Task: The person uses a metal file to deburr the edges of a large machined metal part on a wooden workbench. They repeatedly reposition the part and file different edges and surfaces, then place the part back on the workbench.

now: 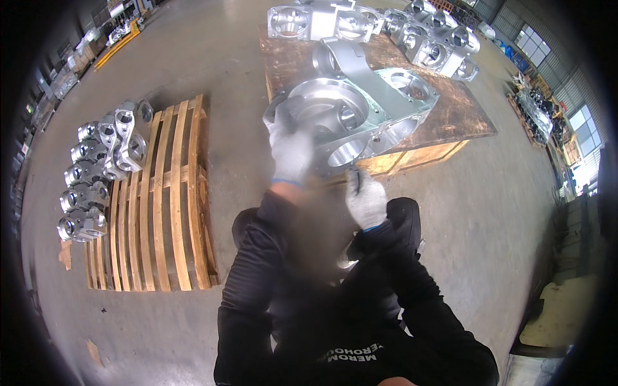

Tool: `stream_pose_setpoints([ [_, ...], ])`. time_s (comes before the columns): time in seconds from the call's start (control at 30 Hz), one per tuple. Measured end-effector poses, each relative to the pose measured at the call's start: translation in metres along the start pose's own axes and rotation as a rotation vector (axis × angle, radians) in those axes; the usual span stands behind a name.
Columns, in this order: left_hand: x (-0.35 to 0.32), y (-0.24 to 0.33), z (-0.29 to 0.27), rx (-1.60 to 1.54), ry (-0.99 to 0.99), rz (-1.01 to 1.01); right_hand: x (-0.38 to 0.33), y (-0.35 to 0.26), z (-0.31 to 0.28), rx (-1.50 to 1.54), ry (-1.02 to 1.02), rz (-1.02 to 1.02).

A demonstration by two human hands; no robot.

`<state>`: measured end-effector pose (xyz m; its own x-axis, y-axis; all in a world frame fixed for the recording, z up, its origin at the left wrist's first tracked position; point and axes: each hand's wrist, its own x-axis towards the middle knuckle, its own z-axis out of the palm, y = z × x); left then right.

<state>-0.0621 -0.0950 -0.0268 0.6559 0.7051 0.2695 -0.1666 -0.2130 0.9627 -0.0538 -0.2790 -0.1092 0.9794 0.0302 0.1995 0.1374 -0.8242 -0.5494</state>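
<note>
A large silvery machined metal housing (402, 106) with several round bores rests on a wooden crate in front of me. My left hand (291, 145), in a white knit glove, reaches to the housing's left edge beside its widest bore. Motion blur smears its fingers, so their grip is unclear. Just below the housing's near edge is my right hand (367, 201), also gloved in white. Its fingers are closed around a small dark item whose kind I cannot make out.
The brown-topped wooden crate (460, 119) also bears more metal housings (322, 24) at its far side. On my left, a slatted wooden pallet (168, 206) carries several smaller metal castings (129, 138). A yellow pallet jack (117, 46) stands far left.
</note>
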Motion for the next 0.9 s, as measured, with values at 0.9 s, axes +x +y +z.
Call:
stream_pose_setpoints([
  [0.9, -0.012, 0.007, -0.005, -0.012, -0.027, 0.115, 0.022, 0.033, -0.019, 0.962, -0.301, -0.251],
])
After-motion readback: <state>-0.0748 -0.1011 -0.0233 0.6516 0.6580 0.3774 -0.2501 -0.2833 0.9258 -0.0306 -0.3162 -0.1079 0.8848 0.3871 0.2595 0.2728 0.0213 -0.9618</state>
